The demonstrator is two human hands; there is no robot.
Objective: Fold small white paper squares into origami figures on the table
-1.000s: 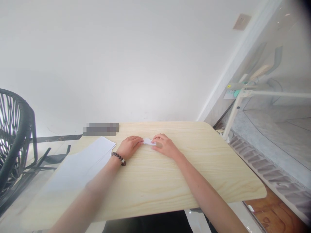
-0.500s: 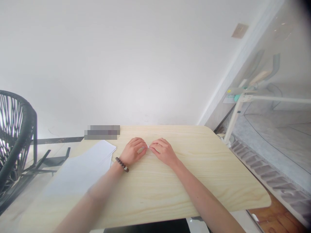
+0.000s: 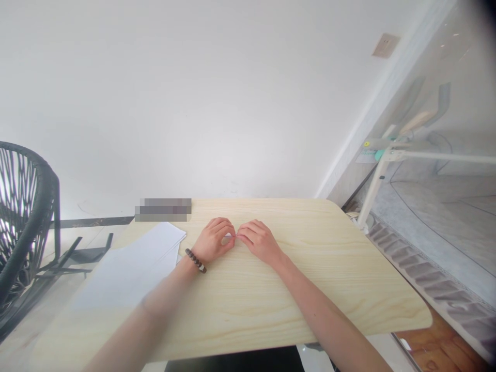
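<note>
Both hands meet over the middle of the wooden table, their fingertips almost touching. My left hand [image 3: 215, 239], with a dark beaded bracelet [image 3: 196, 260] at the wrist, pinches a small piece of white paper [image 3: 228, 235] between thumb and fingers. Opposite it, my right hand [image 3: 260, 241] is closed in a pinch at the right end of the same piece. Most of the paper is hidden by the fingers, so its shape cannot be made out. Beside my left forearm lie sheets of white paper [image 3: 132, 266], overlapping on the left of the table.
The pale wooden table [image 3: 329, 279] stands against a white wall [image 3: 232, 103]. A blurred-out block [image 3: 165, 210] sits at its back left. To the left is a dark woven chair [image 3: 48, 191]; to the right, a white metal frame [image 3: 375, 188] beside a bed-like grey surface.
The hands stay pinched together, the fingertips now slightly closer. A bit more white shows inside my left hand's grip. The view has shifted slightly.
</note>
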